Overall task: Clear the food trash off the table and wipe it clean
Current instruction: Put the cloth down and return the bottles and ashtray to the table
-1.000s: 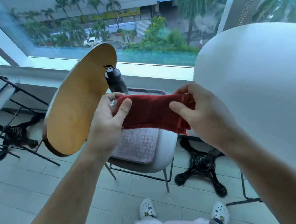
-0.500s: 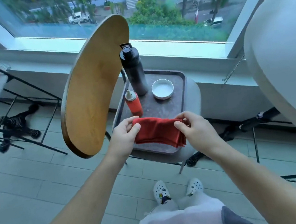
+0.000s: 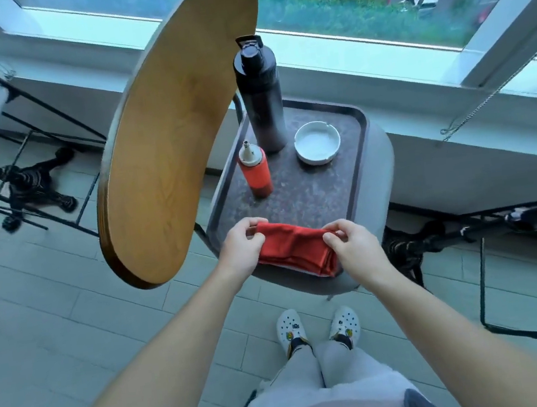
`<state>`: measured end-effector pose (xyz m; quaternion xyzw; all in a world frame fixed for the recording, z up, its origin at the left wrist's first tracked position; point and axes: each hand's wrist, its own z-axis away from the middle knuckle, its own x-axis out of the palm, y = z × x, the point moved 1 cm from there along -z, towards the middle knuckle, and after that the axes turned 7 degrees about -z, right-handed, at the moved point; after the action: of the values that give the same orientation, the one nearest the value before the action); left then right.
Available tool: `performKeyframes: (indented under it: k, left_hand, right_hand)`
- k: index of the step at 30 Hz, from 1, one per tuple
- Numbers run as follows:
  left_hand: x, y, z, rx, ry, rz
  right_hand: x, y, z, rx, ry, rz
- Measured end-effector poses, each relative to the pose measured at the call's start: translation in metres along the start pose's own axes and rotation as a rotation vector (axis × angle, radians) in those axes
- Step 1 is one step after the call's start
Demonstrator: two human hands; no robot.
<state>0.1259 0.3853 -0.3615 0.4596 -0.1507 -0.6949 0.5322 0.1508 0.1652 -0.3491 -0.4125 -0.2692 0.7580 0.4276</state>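
Red cloth (image 3: 295, 249) stays folded between both hands — left hand (image 3: 240, 246) and right hand (image 3: 351, 243) each pinch an end — low over the tray's (image 3: 360, 143) near edge, likely keeping a tidy wiping pad.

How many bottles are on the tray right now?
2: a tall black bottle at the tray's far edge, and a small red squeeze bottle just in front of it.

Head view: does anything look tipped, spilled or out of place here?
Yes. The round wooden tabletop looks steeply tilted beside the grey chair, and a dark tray sits on the chair seat. Its black bottle, red squeeze bottle and white ashtray stand upright; no spill.
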Motion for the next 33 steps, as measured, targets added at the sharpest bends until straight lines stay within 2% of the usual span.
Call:
performKeyframes:
  k: [11, 22, 28, 33]
  left_hand:
    - [0.013, -0.017, -0.029, 0.02, -0.006, -0.121]
    - [0.015, -0.014, -0.037, 0.048, 0.045, -0.387]
    - [0.006, -0.002, -0.049, -0.044, 0.06, -0.418]
    - [-0.004, 0.018, -0.064, -0.098, 0.112, -0.37]
  right_hand:
    - [0.015, 0.026, -0.029, 0.024, 0.013, 0.116]
    - [0.022, 0.032, -0.037, -0.147, 0.045, 0.422]
    - [0.013, 0.019, -0.06, -0.186, 0.113, 0.442]
    - [-0.009, -0.009, -0.109, -0.159, 0.209, 0.277]
